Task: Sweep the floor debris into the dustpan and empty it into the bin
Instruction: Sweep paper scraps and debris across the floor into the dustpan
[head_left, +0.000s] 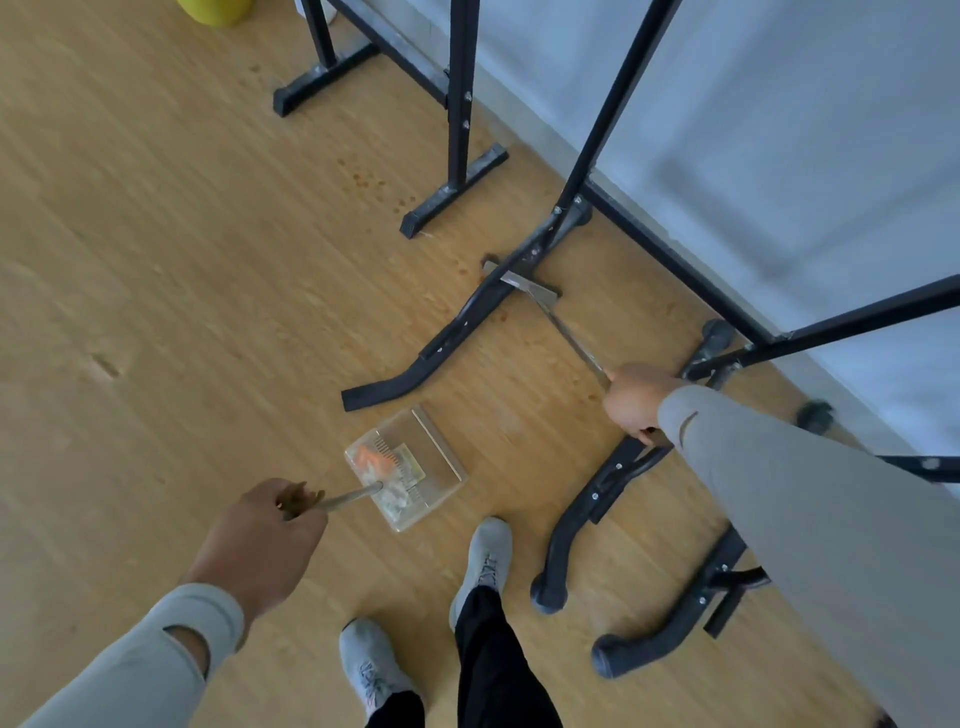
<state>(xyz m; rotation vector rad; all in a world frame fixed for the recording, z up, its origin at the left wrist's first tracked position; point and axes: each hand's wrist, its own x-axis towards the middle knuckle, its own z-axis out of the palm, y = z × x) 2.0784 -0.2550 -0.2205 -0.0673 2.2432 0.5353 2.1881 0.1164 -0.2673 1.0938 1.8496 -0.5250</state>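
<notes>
Left hand curled round the metal handle of a clear dustpan, pan flat on the wood floor just ahead of the grey shoes, orange and pale debris inside. Right hand gripping the thin broom handle; broom head down on the floor, against the black rack foot, well apart from the dustpan. Brown specks scattered near the rack feet.
</notes>
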